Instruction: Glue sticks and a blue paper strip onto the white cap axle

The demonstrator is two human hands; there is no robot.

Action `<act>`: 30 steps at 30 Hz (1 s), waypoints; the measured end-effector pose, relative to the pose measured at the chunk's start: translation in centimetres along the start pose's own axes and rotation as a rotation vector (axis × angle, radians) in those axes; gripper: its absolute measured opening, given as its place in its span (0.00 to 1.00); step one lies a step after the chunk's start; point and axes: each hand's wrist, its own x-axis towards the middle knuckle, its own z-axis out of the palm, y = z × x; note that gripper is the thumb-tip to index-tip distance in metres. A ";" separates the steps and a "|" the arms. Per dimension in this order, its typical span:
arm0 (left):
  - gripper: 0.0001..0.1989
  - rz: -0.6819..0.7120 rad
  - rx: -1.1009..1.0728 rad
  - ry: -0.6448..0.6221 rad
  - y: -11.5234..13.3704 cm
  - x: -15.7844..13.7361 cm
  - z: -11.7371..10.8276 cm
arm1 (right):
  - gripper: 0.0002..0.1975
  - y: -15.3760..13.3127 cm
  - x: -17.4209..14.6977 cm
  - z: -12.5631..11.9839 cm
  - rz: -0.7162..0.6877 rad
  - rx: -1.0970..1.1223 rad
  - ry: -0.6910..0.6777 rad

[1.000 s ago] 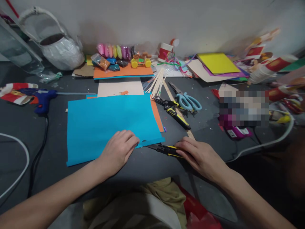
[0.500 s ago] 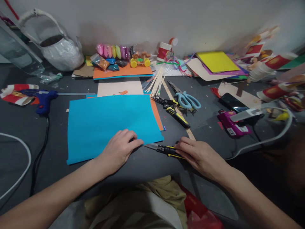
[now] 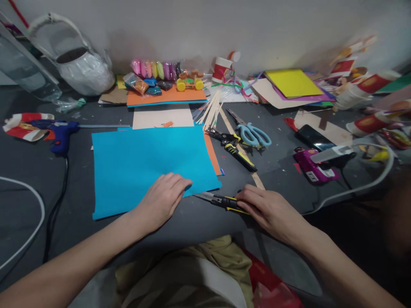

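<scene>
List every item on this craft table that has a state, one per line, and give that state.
Left hand: flat, pressing the blue paper sheet.
Right hand: closed on the yellow-black utility knife.
Utility knife: blade extended, tip at the sheet's near edge.
Light-blue-handled scissors: lying slightly open.
Blue glue gun: lying down, corded.

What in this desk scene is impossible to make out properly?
All in the head view:
- Utility knife: its rear is hidden under the right hand.
- Orange sheet: mostly covered by the blue paper, which the left hand presses.
- Items at the right edge: blurred and cut off.
- Lettering on the red cup: too small.
</scene>
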 end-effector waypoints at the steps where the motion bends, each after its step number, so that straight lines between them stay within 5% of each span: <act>1: 0.13 -0.002 0.002 -0.001 0.0 0.0 0.0 | 0.13 -0.1 0.0 0.0 -0.002 0.002 -0.001; 13: 0.14 -0.002 0.007 -0.002 0.2 0.0 -0.3 | 0.13 -0.2 0.0 -0.1 -0.005 0.013 -0.007; 21: 0.09 0.167 0.076 0.006 -1.4 -3.1 -2.6 | 0.13 -0.2 0.0 -0.1 0.006 0.003 -0.007; 30: 0.11 0.152 -0.061 0.052 -1.9 -4.1 -2.2 | 0.12 -0.6 0.6 0.0 -0.005 -0.009 -0.002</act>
